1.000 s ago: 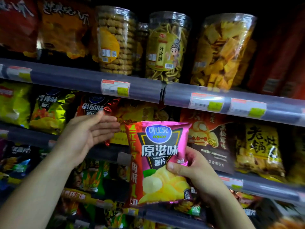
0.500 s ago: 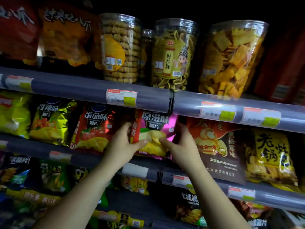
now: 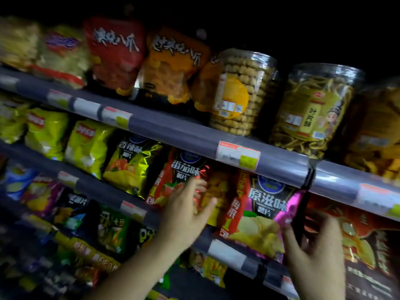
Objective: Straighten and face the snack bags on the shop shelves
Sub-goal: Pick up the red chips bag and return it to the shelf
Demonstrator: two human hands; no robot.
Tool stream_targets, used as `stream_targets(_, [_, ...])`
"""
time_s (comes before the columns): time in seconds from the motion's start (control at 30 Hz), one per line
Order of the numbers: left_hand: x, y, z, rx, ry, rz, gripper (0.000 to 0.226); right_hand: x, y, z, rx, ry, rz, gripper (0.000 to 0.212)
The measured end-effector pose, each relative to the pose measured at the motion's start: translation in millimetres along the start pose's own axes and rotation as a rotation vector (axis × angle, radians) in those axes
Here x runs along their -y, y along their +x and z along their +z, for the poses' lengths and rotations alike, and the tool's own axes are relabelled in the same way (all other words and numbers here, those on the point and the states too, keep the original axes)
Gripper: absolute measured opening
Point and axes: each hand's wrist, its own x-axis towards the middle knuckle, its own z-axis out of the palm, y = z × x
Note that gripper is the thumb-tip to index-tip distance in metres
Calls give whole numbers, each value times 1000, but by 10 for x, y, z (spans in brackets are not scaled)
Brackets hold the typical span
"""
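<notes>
The pink bag (image 3: 263,215) stands upright on the middle shelf (image 3: 233,250), its front facing out, its top tucked under the rail of the shelf above (image 3: 194,137). The right hand (image 3: 313,254) is at the bag's lower right corner, fingers spread and curled; blur hides whether it touches the bag. The left hand (image 3: 186,215) is open with fingers fanned, laid across the lower right of the red bag (image 3: 173,180) just left of the pink one, partly covering an orange pack (image 3: 218,187) set back between the two. Further left stand a gold-green bag (image 3: 129,161) and yellow bags (image 3: 86,144). A dark red bag (image 3: 368,245) stands right of the pink one, behind the right hand. Clear tubs (image 3: 238,94) and more bags line the top shelf, and a price tag (image 3: 238,155) sits on its rail.
</notes>
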Motion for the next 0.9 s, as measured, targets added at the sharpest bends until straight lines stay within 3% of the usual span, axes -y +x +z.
stream_targets(0.1, [350, 140, -339, -196, 113, -55, 39, 406, -196, 275, 104, 52, -144, 28])
stream_targets(0.2, [600, 271, -373, -64, 231, -235, 63, 721, -267, 882, 424, -67, -214, 28])
stream_targets(0.27, [664, 310, -327, 33, 211, -314, 66, 827, -193, 1294, 530, -103, -93, 44])
stream_targets(0.33, [660, 337, -337, 56, 182, -323, 58, 892, -102, 1519, 553, -20, 62, 47])
stream_targets(0.5, [533, 345, -644, 6, 17, -280, 53, 991, 16, 1411, 424, 194, 157, 36])
stream_targets(0.63, [449, 160, -938, 133, -422, -436, 25, 920, -97, 1195, 562, 361, 201, 46])
stream_targets(0.77, [472, -55, -1010, 272, -611, -485, 47, 802, -248, 1024, 690, 433, 200, 58])
stream_targets(0.9, [369, 33, -905, 250, -626, -553, 69, 808, -164, 1140, 696, 499, 247, 63])
